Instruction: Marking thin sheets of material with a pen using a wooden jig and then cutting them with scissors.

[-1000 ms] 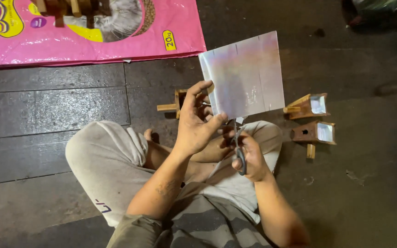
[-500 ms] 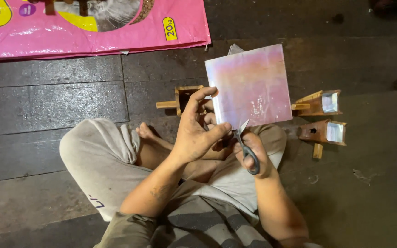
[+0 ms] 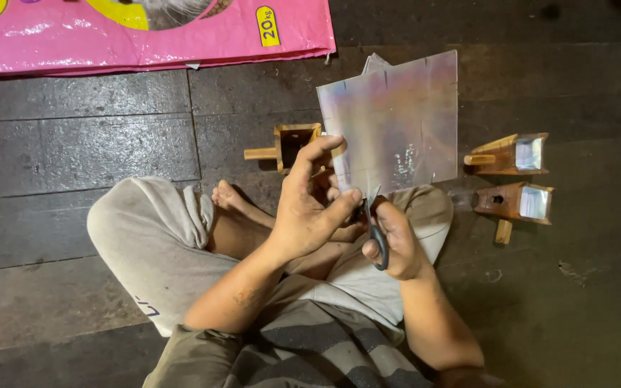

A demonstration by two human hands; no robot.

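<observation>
— Quick pass, what did you log for the hands?

— I marked the left hand [image 3: 309, 208] just left of centre, thumb and fingers pinching the lower left edge of the shiny iridescent sheet [image 3: 395, 122], forefinger stretched up along its left side. The right hand [image 3: 394, 241] sat just right of it, fingers curled through the dark handles of the scissors [image 3: 374, 228] (blades mostly hidden, so I couldn't tell how far apart they stood).

— Where was the sheet?

— Upper centre of the frame, held up off the floor, slightly tilted, its bottom edge meeting the scissor tip. A second pale scrap poked out behind its top left corner.

— And around it?

— I noted a small wooden box piece [image 3: 290, 146] with a peg on the dark plank floor [image 3: 80, 158], just left of the sheet and above the left hand. Two more wooden pieces with reflective faces [image 3: 513, 176] lay at the right, one above the other, apart from both hands. A pink printed sack [image 3: 145, 36] ran along the upper left edge. The person sat cross-legged in grey trousers [image 3: 152, 244], a bare foot [image 3: 226, 195] showing near the left wrist.
</observation>
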